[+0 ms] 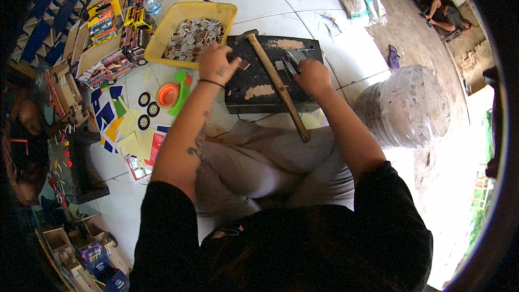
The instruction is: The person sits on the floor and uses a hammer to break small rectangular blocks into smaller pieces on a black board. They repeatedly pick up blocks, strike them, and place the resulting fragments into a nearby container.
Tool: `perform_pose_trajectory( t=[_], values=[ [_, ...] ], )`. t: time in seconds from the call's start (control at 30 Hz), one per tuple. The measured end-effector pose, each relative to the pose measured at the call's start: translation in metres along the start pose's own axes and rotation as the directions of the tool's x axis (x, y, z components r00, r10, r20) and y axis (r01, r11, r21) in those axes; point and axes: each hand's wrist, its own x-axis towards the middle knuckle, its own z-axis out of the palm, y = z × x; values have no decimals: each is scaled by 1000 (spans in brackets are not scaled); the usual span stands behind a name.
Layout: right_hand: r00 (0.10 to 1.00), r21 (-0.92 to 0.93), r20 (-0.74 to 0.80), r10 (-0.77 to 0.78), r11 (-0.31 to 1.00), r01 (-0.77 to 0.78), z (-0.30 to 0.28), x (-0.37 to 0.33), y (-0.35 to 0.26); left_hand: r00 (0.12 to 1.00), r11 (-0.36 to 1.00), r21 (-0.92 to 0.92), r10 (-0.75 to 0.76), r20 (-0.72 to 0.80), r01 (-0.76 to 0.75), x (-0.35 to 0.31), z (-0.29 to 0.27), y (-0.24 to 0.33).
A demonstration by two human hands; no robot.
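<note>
While both hands work over the black block [248, 78], the hammer [273, 73] lies untouched across its top, head at the far edge and handle overhanging the near edge toward the lap. A knock from either forearm against this free end could swing or tip the tool, scattering the small brown square [245, 65] and the pale square [279, 65] on either side of it. The left hand [216, 65], fingers bent, is beside the yellow tray [232, 19] of loose squares; pressure on the tray's near corner could spill its contents. The right hand [313, 77] is curled at the thin rods [296, 57] on the block's right part; these, if brushed, could roll off or prick a fingertip. At this scale and blur, one cannot tell whether either hand actually grasps anything.
</note>
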Motion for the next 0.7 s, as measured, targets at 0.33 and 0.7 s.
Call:
perform_pose_trajectory(
  t=[0.33,0.7],
  values=[
    [988,34,153,17,999,-22,4,30,17,1000,993,-115,31,4,-30,-16,-2,42],
    [999,978,32,22,206,-36,19,1,2,986,921,-390,-40,-162,-26,-73,7,79]
  ],
)
